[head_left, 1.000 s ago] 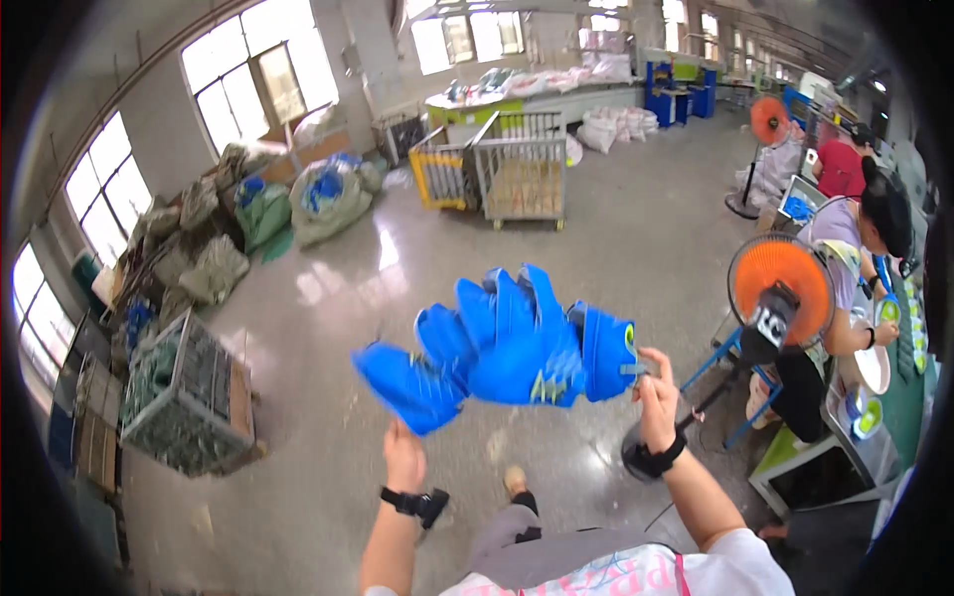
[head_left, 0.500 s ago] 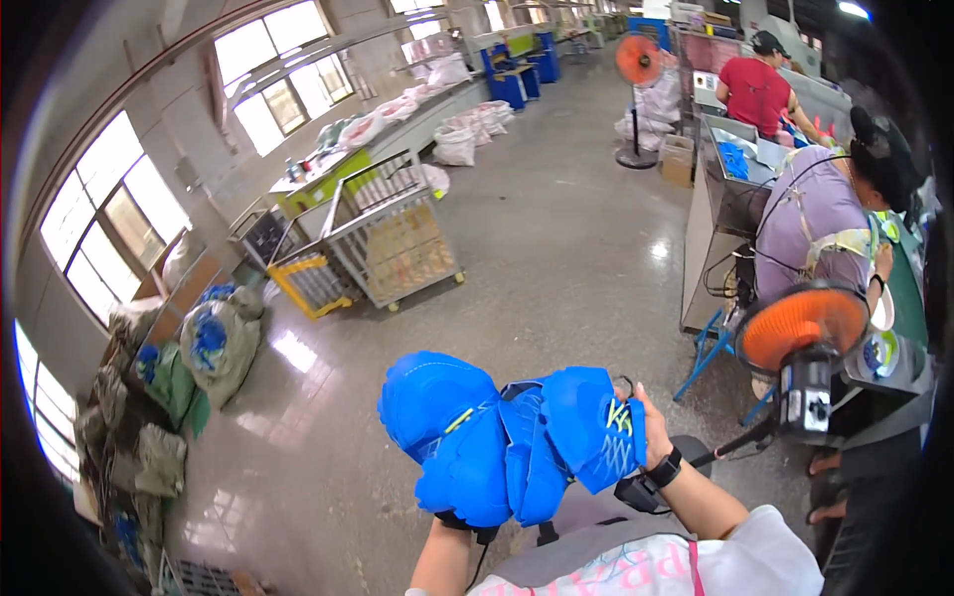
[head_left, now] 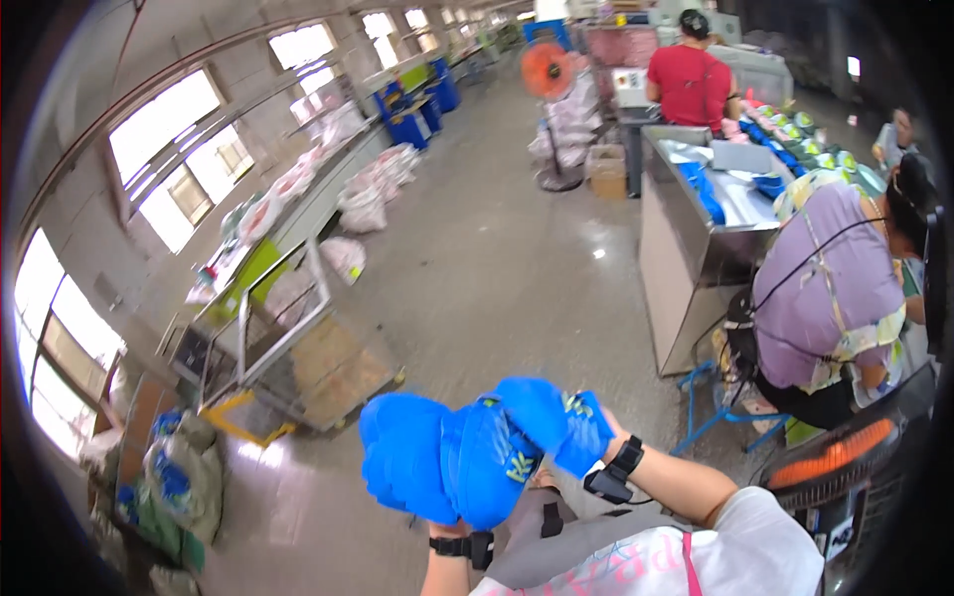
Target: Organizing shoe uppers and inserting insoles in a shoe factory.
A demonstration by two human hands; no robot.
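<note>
Blue shoe uppers: hanging in a bunched stack in front of the person's body, above the floor, yellow-green lacing showing on some of them.
Left hand: supporting the stack from below at its left part; the uppers are covering its fingers, so how far they are closing cannot be told.
Right hand: holding the stack's right end, its fingers closing on the uppers, their tips hiding behind the blue material.
Wrists: both wearing black bands.
Wheeled cart: standing on the floor ahead to the left, leaning in the bent view.
Filled sacks: lying beside the long bench by the windows.
Steel-sided bench: standing ahead to the right, carrying blue pieces.
Co-worker in purple: bending forward at the right.
Co-worker in red: facing away, farther back.
Orange fan: standing near the person's right arm.
</note>
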